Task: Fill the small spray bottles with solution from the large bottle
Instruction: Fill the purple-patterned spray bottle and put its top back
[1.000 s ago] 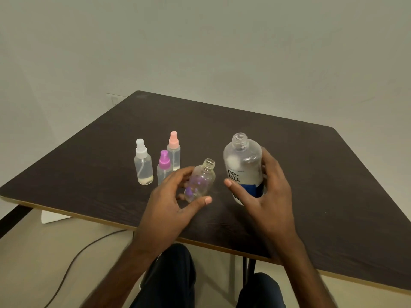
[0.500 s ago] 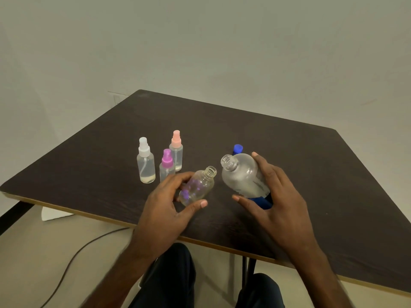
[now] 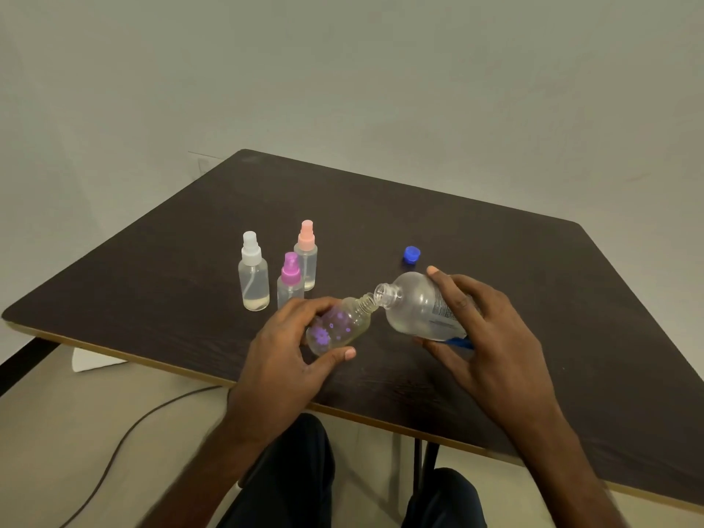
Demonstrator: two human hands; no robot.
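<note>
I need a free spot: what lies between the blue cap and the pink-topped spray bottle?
Nothing; the head view shows only bare table between the blue cap and the pink-topped spray bottle.

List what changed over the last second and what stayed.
The right hand tipped the large bottle from upright over to the left, bringing its mouth to the neck of the flowered small bottle, which the left hand keeps holding tilted. Both grips stayed. The three capped spray bottles did not move.
</note>
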